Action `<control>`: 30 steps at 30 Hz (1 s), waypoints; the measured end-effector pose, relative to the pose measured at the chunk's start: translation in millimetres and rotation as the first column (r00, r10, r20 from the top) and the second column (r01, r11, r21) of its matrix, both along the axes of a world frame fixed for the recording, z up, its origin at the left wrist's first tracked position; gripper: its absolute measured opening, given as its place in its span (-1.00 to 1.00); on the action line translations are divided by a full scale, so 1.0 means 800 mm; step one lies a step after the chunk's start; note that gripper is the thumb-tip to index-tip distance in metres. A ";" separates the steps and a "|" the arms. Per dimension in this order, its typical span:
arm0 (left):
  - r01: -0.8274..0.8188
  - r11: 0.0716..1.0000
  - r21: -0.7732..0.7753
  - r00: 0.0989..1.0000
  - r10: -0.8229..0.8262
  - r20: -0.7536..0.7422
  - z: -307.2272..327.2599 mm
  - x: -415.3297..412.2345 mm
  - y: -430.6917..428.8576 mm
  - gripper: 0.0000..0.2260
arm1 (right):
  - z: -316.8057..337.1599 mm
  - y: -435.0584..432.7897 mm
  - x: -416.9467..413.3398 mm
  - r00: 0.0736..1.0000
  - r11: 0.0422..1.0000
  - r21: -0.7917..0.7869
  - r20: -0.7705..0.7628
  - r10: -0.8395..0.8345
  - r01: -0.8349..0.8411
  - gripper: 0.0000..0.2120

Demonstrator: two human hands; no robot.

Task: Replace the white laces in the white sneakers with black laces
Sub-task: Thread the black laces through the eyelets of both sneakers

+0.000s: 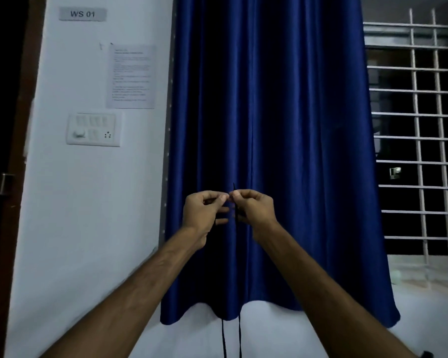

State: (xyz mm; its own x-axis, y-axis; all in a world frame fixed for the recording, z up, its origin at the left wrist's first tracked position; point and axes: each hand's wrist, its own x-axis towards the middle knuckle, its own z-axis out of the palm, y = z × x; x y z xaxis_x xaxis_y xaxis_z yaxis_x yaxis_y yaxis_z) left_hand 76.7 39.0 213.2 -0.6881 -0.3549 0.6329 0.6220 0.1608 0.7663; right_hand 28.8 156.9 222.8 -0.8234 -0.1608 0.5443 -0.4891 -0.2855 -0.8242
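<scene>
1. Both forearms reach up and forward in front of a blue curtain (pixel 295 125), and the two hands meet at its middle fold.
2. The left hand (pixel 204 213) has its fingers curled. Its grip is a pinch of thumb and forefinger on the black lace (pixel 235 220), right beside the other hand's fingertips.
3. The right hand (pixel 255 208) is curled as well and grasps the same black lace between thumb and forefinger. A short end of the lace sticks up just above this pinch.
4. The lace is held in the air between the two hands and is hard to follow against the dark curtain. Below the curtain's hem, two thin black strands hang side by side against the pale wall (pixel 88 228) and run out of the bottom of the view.
5. On the wall to the left are a switch panel (pixel 93 129), a printed sheet (pixel 131 76) above it, and a label reading "WS 01" (pixel 82 14) near the top.
6. To the right of the curtain is a barred window grille (pixel 419 125) with darkness behind it.
</scene>
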 end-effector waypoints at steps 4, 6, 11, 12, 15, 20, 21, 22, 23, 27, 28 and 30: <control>-0.136 0.990 0.034 0.990 0.136 -0.020 0.004 -0.010 0.006 -0.77 | 0.004 0.000 -0.004 0.999 1.000 0.001 0.027 -0.024 0.024 -0.94; -0.167 0.984 0.055 0.986 0.168 -0.004 0.013 -0.014 0.010 -0.64 | 0.006 0.000 -0.005 0.998 0.998 0.021 0.015 -0.062 0.061 -0.95; -0.208 0.966 -0.151 0.973 0.220 0.067 -0.009 -0.004 -0.002 -0.66 | 0.000 0.008 -0.007 0.991 0.989 0.057 -0.006 -0.134 0.134 -0.87; -0.219 0.953 -0.209 0.964 0.244 0.104 -0.037 -0.005 -0.011 -0.70 | -0.014 0.010 -0.009 0.988 0.985 0.083 0.011 -0.152 0.151 -0.88; -0.193 0.948 -0.254 0.929 0.259 0.262 -0.147 -0.009 -0.037 -0.73 | -0.064 0.014 -0.021 0.984 0.972 0.177 0.054 -0.169 0.157 -0.92; -0.014 0.937 -0.349 0.795 0.222 0.564 -0.350 0.010 -0.057 -0.78 | -0.159 0.011 -0.039 0.968 0.963 0.232 0.174 -0.178 0.135 -0.93; 0.019 0.925 -0.379 0.771 0.228 0.594 -0.383 0.015 -0.059 -0.79 | -0.176 0.009 -0.042 0.964 0.961 0.242 0.194 -0.181 0.131 -0.93; 0.049 0.904 -0.424 0.753 0.246 0.610 -0.413 0.022 -0.061 -0.81 | -0.195 0.007 -0.045 0.960 0.959 0.255 0.216 -0.179 0.122 -0.94; 0.085 0.873 -0.481 0.750 0.262 0.607 -0.438 0.029 -0.061 -0.85 | -0.210 0.005 -0.045 0.956 0.956 0.272 0.235 -0.178 0.112 -0.94; 0.281 0.628 -0.726 0.797 0.268 0.541 -0.511 0.067 -0.054 -0.83 | -0.265 0.001 -0.041 0.941 0.942 0.326 0.285 -0.180 0.082 -0.91; 0.305 0.579 -0.756 0.809 0.260 0.526 -0.520 0.072 -0.056 -0.78 | -0.275 -0.001 -0.040 0.939 0.942 0.329 0.296 -0.174 0.070 -0.90; 0.341 0.504 -0.793 0.829 0.236 0.507 -0.531 0.076 -0.065 -0.76 | -0.290 -0.005 -0.040 0.936 0.941 0.333 0.311 -0.165 0.055 -0.91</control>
